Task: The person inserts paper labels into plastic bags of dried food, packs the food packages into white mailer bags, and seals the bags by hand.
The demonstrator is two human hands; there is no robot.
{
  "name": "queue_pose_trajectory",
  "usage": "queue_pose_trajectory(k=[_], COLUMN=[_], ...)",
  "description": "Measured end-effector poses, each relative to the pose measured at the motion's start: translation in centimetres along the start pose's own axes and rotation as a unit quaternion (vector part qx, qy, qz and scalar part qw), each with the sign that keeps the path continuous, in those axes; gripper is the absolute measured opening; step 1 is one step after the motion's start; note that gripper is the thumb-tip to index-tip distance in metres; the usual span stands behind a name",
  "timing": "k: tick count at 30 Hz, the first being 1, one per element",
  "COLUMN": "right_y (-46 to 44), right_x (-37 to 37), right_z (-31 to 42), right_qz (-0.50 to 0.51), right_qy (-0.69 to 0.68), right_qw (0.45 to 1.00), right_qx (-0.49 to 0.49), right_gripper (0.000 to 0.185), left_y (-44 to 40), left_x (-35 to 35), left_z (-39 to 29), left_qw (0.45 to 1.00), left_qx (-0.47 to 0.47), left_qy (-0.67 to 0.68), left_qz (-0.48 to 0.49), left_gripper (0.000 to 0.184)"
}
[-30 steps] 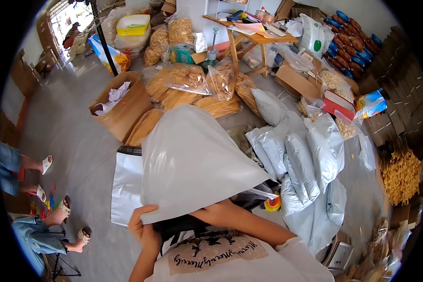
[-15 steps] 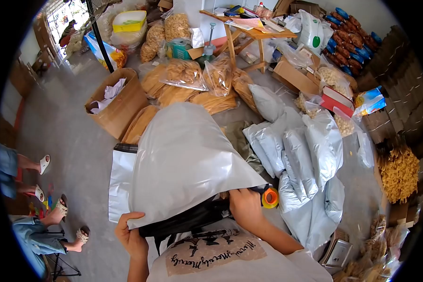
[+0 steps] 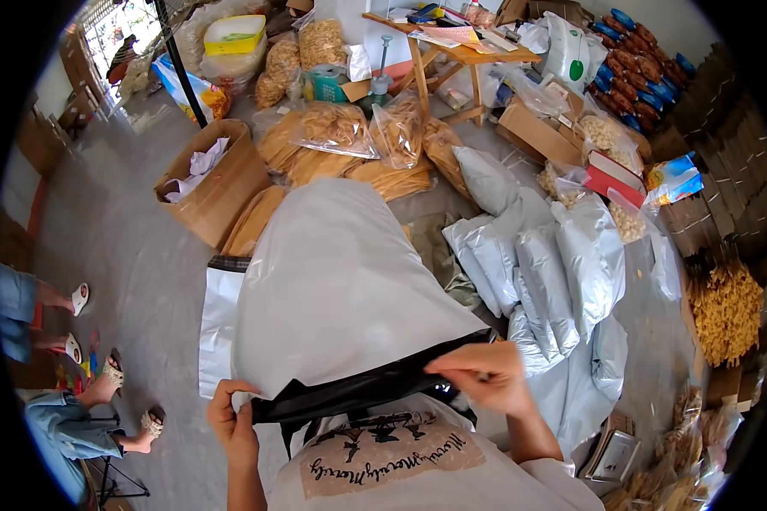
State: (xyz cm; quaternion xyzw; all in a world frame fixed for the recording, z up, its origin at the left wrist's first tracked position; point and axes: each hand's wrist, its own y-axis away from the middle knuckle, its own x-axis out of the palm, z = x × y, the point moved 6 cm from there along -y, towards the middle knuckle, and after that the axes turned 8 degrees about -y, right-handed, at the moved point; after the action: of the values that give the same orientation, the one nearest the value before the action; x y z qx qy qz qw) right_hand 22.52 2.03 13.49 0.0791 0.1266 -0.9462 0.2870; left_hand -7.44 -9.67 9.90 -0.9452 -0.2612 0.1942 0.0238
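A large grey plastic mailing bag (image 3: pixel 332 281), bulging and full, lies in front of my body with its mouth towards me. A black band (image 3: pixel 349 381) runs along that near edge. My left hand (image 3: pixel 234 423) is closed on the bag's near left corner, thumb and fingers pinching it. Farther right, my right hand (image 3: pixel 486 375) has its fingers pressed together at the black band; their exact grip is partly hidden. Another flat silvery bag (image 3: pixel 219 332) with a dark edge sticks out beneath the left side.
Several filled grey bags (image 3: pixel 545 272) are heaped at the right. Beyond the bag stand a cardboard box (image 3: pixel 209 192), clear bags of dried food (image 3: pixel 337 128) and a wooden table (image 3: pixel 464 53). Two people's sandalled feet (image 3: pixel 111 375) are at the left.
My right hand has come off the bag's right corner, turned over and moved right and slightly down. The black band now shows along the near edge. My left hand stays at its corner.
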Motion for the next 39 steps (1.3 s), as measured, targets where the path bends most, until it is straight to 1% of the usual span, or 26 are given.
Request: queue_pose_trajectory(k=[1, 2, 3, 5, 7, 8, 9, 10, 12, 14, 15, 16, 18, 19, 21, 22, 23, 24, 25, 26, 29, 30, 31, 33, 37, 39], right_y=[0.4, 1.7, 2.3, 2.4, 2.4, 2.0, 2.0, 1.9, 3.1, 1.8, 1.4, 0.9, 0.2, 0.3, -0.1, 0.2, 0.4, 0.3, -0.3, -0.4, -0.8, -1.2, -1.6, -1.6, -1.3, -0.9], right_x=[-2.1, -4.7, -7.3, -11.7, -13.7, -13.1, -11.7, -9.9, -6.5, -7.0, -7.7, -7.9, -6.2, -5.9, -4.5, -4.2, -5.0, -5.6, -5.8, -5.7, -5.1, -4.6, -3.7, -2.6, -2.3, -2.1], right_z=[0.1, -1.7, -2.2, -5.5, -11.3, -15.4, -19.9, -26.1, -29.2, -23.1, -20.7, -18.3, -13.9, -12.5, -9.8, -9.7, -9.6, -8.7, -8.3, -7.3, -2.0, -1.2, 0.0, -0.3, -2.1, -2.9], right_qz=[-0.086, -0.264, -0.369, -0.473, -0.581, -0.505, -0.394, -0.137, 0.142, -0.008, -0.066, -0.064, 0.052, 0.048, 0.061, 0.061, -0.006, -0.071, -0.126, -0.120, -0.105, -0.099, -0.091, -0.115, -0.184, -0.191], right_qy=[-0.041, -0.090, -0.146, -0.202, 0.017, 0.261, 0.486, 0.443, 0.351, 0.298, 0.283, 0.282, -0.066, -0.067, -0.273, -0.272, 0.013, 0.297, 0.155, 0.154, -0.046, -0.049, 0.092, 0.210, 0.226, 0.214], right_qw=[0.989, 0.958, 0.910, 0.832, 0.800, 0.815, 0.776, 0.880, 0.887, 0.919, 0.943, 0.943, 0.971, 0.971, 0.946, 0.947, 0.991, 0.948, 0.977, 0.978, 0.993, 0.994, 0.991, 0.971, 0.957, 0.958], right_qx=[-0.112, -0.068, -0.122, -0.206, -0.149, -0.115, -0.074, 0.102, 0.264, 0.257, 0.164, 0.165, 0.224, 0.223, 0.161, 0.162, 0.134, 0.093, 0.076, 0.075, 0.013, 0.009, -0.025, -0.015, 0.012, 0.027], right_gripper=[0.017, 0.014, 0.014, 0.018, 0.028, 0.032, 0.037, 0.038, 0.041, 0.045, 0.045, 0.045, 0.050, 0.050, 0.045, 0.045, 0.042, 0.039, 0.032, 0.032, 0.034, 0.034, 0.039, 0.038, 0.013, 0.013], left_y=[0.0, -0.1, -0.2, -0.2, -0.2, -0.2, -0.2, -0.1, 0.0, 0.1, 0.2, 0.2, 0.0, -0.2, -0.3, -0.2, 0.0, 0.0, -0.1, 0.0, 0.1, 0.0, -0.2, -0.4, -1.1, -1.3], left_x=[-0.1, -0.1, -0.4, -1.1, -1.1, -1.1, -1.3, -1.3, -1.5, -1.6, -1.6, -1.6, -1.7, -1.9, -1.8, -1.8, -1.8, -1.7, -1.3, -0.9, -0.3, 0.1, 0.7, 0.9, 1.0, 0.8], left_z=[0.6, 0.7, 0.7, 0.9, 0.7, 0.7, 0.6, 0.5, 0.6, 0.6, 0.6, 0.7, 0.7, 0.5, 0.2, 0.2, 0.3, 0.1, -0.6, -1.3, -2.6, -3.3, -3.2, -1.8, 0.2, -1.0], left_qw=[1.000, 1.000, 0.999, 0.997, 0.996, 0.995, 0.995, 0.996, 0.998, 0.999, 0.999, 0.998, 0.998, 0.998, 0.996, 0.997, 0.998, 0.997, 0.998, 0.997, 0.982, 0.981, 0.991, 0.994, 0.992, 0.992], left_qx=[-0.011, -0.011, -0.001, 0.015, 0.008, 0.002, 0.001, 0.005, 0.004, 0.015, 0.010, -0.002, -0.011, 0.008, 0.027, 0.004, -0.019, -0.020, 0.013, 0.044, 0.122, 0.122, 0.051, -0.041, -0.023, -0.010], left_qy=[0.012, 0.012, 0.028, 0.060, 0.074, 0.088, 0.089, 0.077, 0.062, 0.030, 0.028, 0.025, 0.019, 0.001, -0.012, -0.004, 0.003, 0.002, -0.011, -0.026, -0.090, -0.093, -0.062, -0.026, -0.080, -0.080], left_qz=[0.003, 0.003, -0.019, -0.041, -0.039, -0.040, -0.040, -0.034, -0.033, -0.042, -0.043, -0.054, -0.061, -0.070, -0.080, -0.073, -0.067, -0.070, -0.063, -0.057, -0.111, -0.117, -0.104, -0.101, -0.092, -0.094], left_gripper=[0.005, 0.005, 0.007, 0.009, 0.008, 0.007, 0.007, 0.006, 0.005, 0.009, 0.009, 0.012, 0.014, 0.016, 0.018, 0.018, 0.018, 0.018, 0.019, 0.021, 0.031, 0.031, 0.038, 0.044, 0.035, 0.035])
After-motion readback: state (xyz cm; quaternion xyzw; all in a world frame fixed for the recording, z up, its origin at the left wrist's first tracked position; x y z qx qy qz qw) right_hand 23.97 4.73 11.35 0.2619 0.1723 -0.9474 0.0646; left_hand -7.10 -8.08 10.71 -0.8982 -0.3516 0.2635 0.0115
